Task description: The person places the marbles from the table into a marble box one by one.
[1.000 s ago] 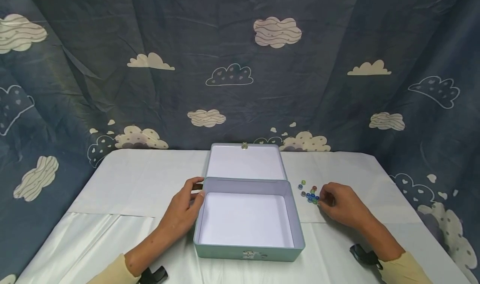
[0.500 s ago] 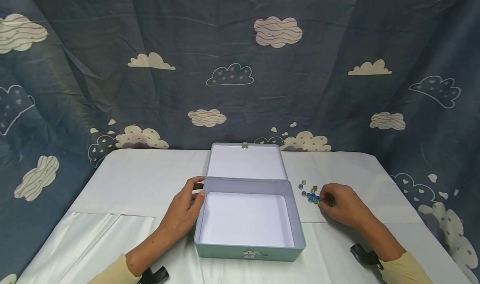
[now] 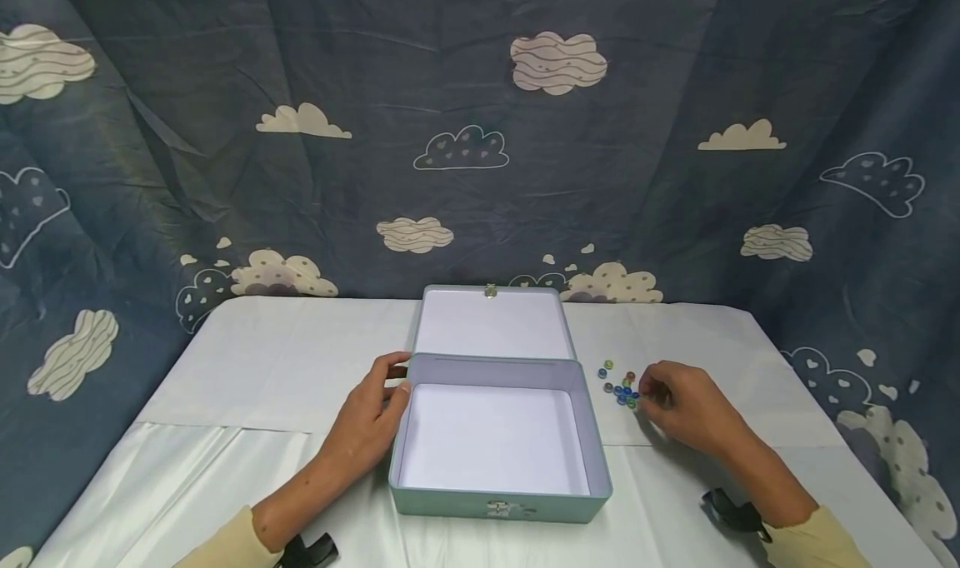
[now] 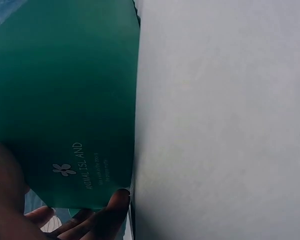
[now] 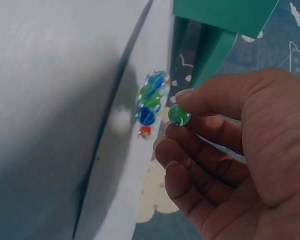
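A green tin box [image 3: 498, 505] stands in the middle of the table, its lid [image 3: 491, 322] laid back behind it. My left hand [image 3: 363, 422] holds the box at its rear left corner. In the left wrist view its fingers [image 4: 110, 215] bend around the edge of the green side wall, which bears printed lettering. To the right of the box, my right hand [image 3: 686, 406] pinches a clear marble with a green swirl [image 5: 179, 115] between thumb and forefinger. Close to those fingertips lies a cluster of blue, green and red marbles [image 5: 151, 97] on the cloth.
Two stray marbles, one green [image 3: 608, 365] and one blue [image 3: 602, 373], lie behind the cluster. White cloth [image 3: 277, 360] covers the table. A dark blue curtain [image 3: 465, 193] with cloud prints hangs behind and at both sides.
My right hand has risen slightly beside the cluster of marbles. The left hand and the tin box have stayed in place.
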{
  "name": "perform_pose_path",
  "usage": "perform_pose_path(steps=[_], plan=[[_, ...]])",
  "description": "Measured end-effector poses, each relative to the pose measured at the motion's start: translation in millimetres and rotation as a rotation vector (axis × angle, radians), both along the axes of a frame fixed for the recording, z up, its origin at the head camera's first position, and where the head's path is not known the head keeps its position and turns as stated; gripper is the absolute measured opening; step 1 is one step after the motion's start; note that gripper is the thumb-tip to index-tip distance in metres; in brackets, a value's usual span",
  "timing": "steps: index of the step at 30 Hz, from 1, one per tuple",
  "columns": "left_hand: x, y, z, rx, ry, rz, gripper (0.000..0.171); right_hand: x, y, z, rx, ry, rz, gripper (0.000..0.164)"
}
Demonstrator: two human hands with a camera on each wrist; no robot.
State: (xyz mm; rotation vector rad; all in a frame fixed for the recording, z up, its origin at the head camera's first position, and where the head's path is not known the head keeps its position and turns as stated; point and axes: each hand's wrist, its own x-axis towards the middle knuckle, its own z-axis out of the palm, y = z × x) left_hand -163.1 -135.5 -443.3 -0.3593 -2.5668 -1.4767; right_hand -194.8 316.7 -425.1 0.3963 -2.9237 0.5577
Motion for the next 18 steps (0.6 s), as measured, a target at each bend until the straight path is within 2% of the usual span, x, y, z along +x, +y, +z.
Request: perform_pose_path(steps=[9,18], plan=[[0.8,-0.7,0.1,0.002,-0.008,0.005,0.043,6.2,-10.4,12.8,-0.027,0.046,0.06,0.018],[-0.1,-0.6,0.7,-0.002,-0.014,0.001,0.042,17.8,-25.2,23.9,-0.047,0.167,0.137,0.022]])
